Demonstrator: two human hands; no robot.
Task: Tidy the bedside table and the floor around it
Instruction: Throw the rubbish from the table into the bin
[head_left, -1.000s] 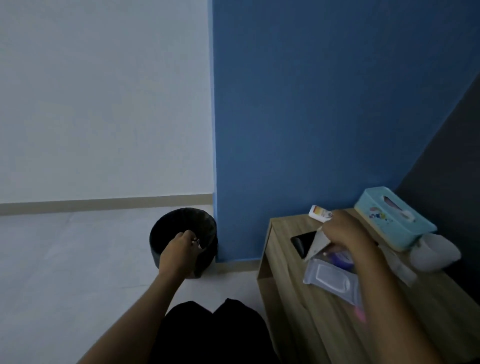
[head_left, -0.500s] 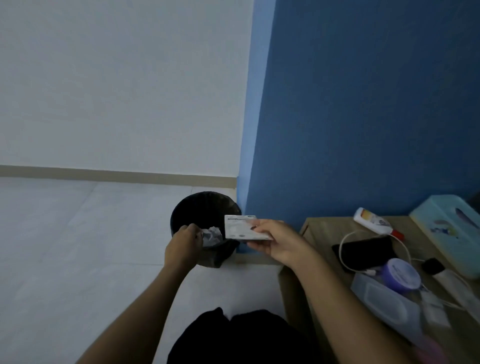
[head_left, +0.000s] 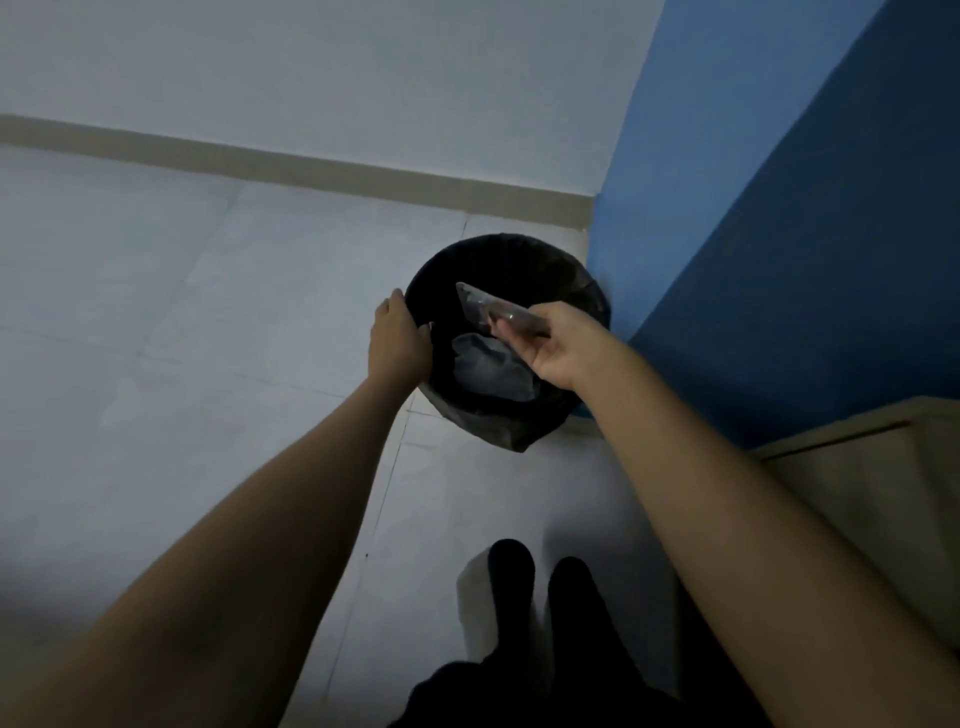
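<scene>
A black round bin (head_left: 519, 249) lined with a dark bag stands on the pale floor by the blue wall's corner. My left hand (head_left: 397, 340) grips its near-left rim. My right hand (head_left: 550, 345) hovers over the bin's opening, pinching a small flat white card-like pack (head_left: 480, 304) that tilts down into the bin. Crumpled pale paper (head_left: 488, 371) lies inside the bin. Only a corner of the wooden bedside table (head_left: 878, 467) shows at the right edge; its top is out of view.
The blue wall (head_left: 779, 234) runs along the right, close behind the bin. A beige skirting board (head_left: 260, 161) lines the white wall at the back. Pale tiled floor (head_left: 156, 338) stretches to the left. My dark-clothed legs and feet (head_left: 540, 597) are at the bottom.
The view has swung down and left, off the table top. My right hand has carried the white pack from beside the bin to over its opening. My left hand stays on the rim.
</scene>
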